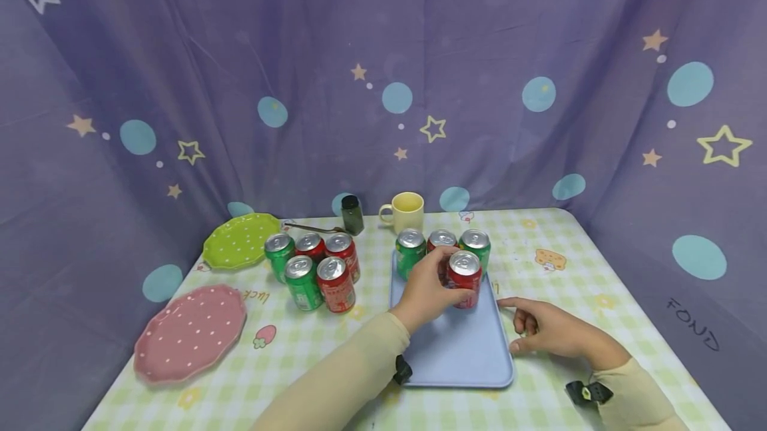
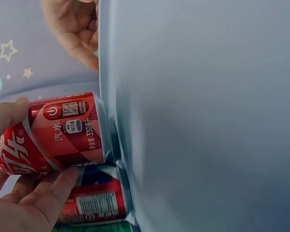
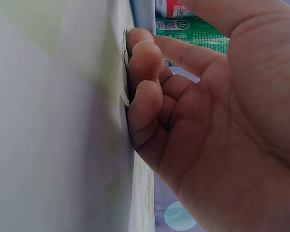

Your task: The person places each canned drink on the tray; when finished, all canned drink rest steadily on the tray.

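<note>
- Head view: your left hand (image 1: 428,288) is wrapped around a red can (image 1: 464,279) that stands upright on the blue tray (image 1: 458,351), just in front of a row of three cans at the tray's far edge: a green can (image 1: 410,252), a second red can (image 1: 441,240) partly hidden behind your fingers, and another green can (image 1: 476,246).
- Your right hand (image 1: 548,331) rests on the desk (image 1: 599,284) just beside the tray's right edge, fingers loosely curled and holding nothing, the forefinger pointing toward the tray.
- To the left of the tray stands a cluster of five cans (image 1: 314,270); further left lie a green plate (image 1: 240,241) and a pink plate (image 1: 190,334). A yellow mug (image 1: 405,212) and a dark jar (image 1: 352,214) stand behind.
- Left wrist view: your thumb and fingers (image 2: 53,193) clamp the red can (image 2: 58,133), its base on the tray (image 2: 208,116).
- Right wrist view: your curled fingertips (image 3: 142,77) touch the desk (image 3: 53,121); the palm holds nothing.
</note>
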A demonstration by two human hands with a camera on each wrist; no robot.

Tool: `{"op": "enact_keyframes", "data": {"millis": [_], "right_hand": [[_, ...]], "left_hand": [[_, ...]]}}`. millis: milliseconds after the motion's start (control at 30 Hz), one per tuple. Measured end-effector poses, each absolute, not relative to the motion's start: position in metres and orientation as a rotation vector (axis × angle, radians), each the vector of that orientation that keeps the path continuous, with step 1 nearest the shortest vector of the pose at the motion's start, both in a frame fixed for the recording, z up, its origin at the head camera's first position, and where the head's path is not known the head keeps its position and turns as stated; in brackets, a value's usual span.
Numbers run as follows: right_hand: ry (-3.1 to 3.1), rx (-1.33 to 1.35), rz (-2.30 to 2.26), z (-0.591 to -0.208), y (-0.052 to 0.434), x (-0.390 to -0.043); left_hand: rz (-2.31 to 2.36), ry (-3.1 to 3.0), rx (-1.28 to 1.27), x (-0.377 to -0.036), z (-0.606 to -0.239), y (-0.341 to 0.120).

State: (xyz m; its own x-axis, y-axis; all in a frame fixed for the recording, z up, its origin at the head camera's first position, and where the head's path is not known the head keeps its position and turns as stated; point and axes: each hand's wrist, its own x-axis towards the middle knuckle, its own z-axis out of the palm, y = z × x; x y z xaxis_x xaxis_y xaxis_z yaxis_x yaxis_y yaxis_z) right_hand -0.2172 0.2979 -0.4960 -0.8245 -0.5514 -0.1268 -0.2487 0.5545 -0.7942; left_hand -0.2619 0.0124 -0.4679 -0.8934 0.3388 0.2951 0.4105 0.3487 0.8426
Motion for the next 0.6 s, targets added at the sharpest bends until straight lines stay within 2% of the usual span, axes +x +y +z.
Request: {"op": "enact_keyframes", "data": {"millis": [600], "right_hand": [[2.422, -0.713, -1.173, -0.498, 0.301, -0.218]], "left_hand": [[-1.323, -2.598, -0.657, -0.26, -0.47, 0.041]]}}
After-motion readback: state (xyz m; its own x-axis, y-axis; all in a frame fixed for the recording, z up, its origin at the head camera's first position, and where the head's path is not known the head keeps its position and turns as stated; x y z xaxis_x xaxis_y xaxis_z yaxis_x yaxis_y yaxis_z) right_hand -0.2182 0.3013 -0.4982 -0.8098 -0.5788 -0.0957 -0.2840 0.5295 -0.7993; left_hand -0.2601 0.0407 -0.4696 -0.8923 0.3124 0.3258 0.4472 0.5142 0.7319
